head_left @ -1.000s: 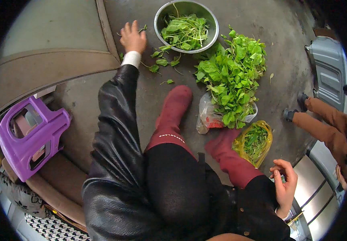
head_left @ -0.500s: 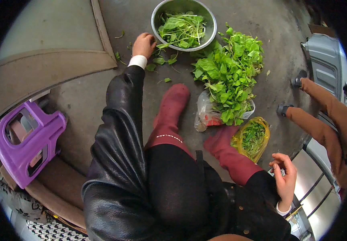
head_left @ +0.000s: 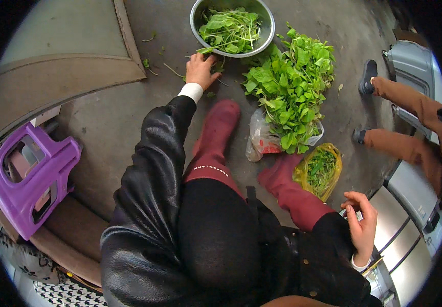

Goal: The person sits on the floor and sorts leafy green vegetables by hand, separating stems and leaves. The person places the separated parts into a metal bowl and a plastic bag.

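Our left hand closes on loose green leaves beside the round steel bowl; a heaped pile of greens lies just right, over a clear plastic bag. Our right hand hangs half-curled, empty, near the yellow bag of greens.

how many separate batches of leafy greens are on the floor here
3. One in the metal bowl at top, by the left hand; a big loose pile right of the bowl; one in the yellow bag near the right boot. Stray leaves lie about too.

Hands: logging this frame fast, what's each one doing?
Left hand: on loose leaves beside the metal bowl; grip unclear.
Right hand: loosely curled, empty.
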`<action>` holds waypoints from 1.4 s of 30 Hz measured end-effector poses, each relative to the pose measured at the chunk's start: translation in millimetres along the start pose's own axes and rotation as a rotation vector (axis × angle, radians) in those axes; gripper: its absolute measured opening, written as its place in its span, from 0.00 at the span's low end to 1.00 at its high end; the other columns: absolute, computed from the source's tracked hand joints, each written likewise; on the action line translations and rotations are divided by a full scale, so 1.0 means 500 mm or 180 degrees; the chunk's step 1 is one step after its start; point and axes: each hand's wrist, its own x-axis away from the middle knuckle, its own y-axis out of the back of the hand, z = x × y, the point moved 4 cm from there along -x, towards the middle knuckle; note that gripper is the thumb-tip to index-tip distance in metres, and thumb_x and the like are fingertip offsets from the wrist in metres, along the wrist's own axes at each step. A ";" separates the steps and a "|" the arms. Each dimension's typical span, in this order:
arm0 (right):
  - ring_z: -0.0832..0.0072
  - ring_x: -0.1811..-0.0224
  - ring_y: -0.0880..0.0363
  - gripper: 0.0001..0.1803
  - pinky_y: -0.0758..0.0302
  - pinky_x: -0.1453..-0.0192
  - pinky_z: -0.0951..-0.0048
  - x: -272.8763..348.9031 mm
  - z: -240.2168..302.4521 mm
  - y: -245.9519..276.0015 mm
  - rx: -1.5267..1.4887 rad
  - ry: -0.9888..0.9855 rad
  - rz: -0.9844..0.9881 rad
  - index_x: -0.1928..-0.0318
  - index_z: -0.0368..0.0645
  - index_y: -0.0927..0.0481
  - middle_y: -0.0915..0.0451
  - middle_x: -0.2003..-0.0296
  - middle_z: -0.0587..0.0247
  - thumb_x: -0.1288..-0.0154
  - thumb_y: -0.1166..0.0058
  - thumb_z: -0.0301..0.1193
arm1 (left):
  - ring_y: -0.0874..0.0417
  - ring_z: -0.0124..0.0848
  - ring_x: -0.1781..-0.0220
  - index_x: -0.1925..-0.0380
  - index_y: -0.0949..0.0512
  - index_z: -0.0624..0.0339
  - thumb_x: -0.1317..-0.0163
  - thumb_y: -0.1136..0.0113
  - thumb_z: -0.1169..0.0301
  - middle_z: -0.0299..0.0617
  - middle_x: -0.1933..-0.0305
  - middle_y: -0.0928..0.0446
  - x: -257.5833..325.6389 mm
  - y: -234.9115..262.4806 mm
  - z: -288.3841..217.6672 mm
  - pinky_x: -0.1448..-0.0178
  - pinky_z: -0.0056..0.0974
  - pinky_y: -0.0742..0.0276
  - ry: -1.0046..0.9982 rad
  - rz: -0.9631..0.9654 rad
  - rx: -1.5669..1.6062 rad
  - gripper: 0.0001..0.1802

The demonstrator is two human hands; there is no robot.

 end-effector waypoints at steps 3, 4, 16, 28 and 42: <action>0.75 0.68 0.18 0.12 0.24 0.61 0.74 0.000 -0.001 0.001 0.0021 0.0020 0.0023 0.51 0.35 0.19 0.17 0.68 0.59 0.35 0.46 0.19 | 0.25 0.51 0.41 0.48 0.19 0.50 0.45 0.30 0.67 0.48 0.44 0.25 0.007 -0.032 0.013 0.39 0.51 0.25 -0.0114 0.0050 0.0311 0.22; 0.74 0.68 0.18 0.12 0.24 0.61 0.73 0.000 0.003 0.000 0.0034 0.0020 0.0027 0.51 0.35 0.19 0.17 0.68 0.59 0.35 0.46 0.19 | 0.23 0.51 0.43 0.50 0.19 0.51 0.45 0.32 0.71 0.49 0.46 0.24 0.011 -0.043 0.009 0.40 0.50 0.23 -0.0101 0.0249 0.0428 0.20; 0.73 0.67 0.17 0.12 0.23 0.59 0.72 0.008 -0.008 0.001 0.0113 -0.0036 0.0045 0.52 0.35 0.19 0.17 0.67 0.59 0.37 0.45 0.19 | 0.17 0.47 0.58 0.67 0.20 0.59 0.51 0.35 0.77 0.45 0.64 0.20 0.017 0.134 -0.098 0.54 0.44 0.20 -0.0547 -0.0940 0.1730 0.09; 0.72 0.67 0.18 0.11 0.23 0.59 0.72 0.013 -0.018 0.000 0.0145 -0.0082 0.0130 0.53 0.35 0.18 0.17 0.67 0.59 0.36 0.45 0.20 | 0.41 0.59 0.26 0.40 0.22 0.40 0.48 0.31 0.64 0.48 0.28 0.34 -0.211 0.176 -0.122 0.31 0.64 0.38 -0.0902 -0.0029 0.0163 0.31; 0.74 0.67 0.19 0.10 0.24 0.60 0.73 0.014 -0.024 0.000 0.0121 -0.0103 0.0143 0.54 0.34 0.19 0.19 0.69 0.59 0.35 0.46 0.19 | 0.38 0.55 0.25 0.36 0.26 0.49 0.36 0.38 0.51 0.54 0.26 0.37 0.064 0.062 0.205 0.25 0.53 0.39 0.1937 -0.0557 -0.0317 0.30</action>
